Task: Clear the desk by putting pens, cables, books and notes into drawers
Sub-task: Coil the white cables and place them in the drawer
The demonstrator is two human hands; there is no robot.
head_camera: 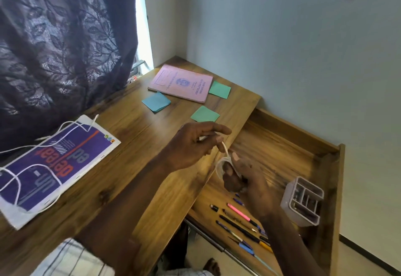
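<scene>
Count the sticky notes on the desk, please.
3: a blue note left of the pink book, a green note at the book's right corner, and a second green note closer to the camera. More may be hidden under the book.

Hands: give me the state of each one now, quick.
Left hand: pinching one end of the white cable.
Right hand: holding the same cable, coiled round its fingers.

Notes (156, 102) (219, 89) (205, 114): three
Books (181, 82) (54, 167): two
Cables (13, 175) (224, 156): two
Pens (238, 211): at least seven showing, others hidden behind an arm (282, 232)
Organizer (301, 202): one
Drawer (293, 132): one
Curtain (54, 47): one
</scene>
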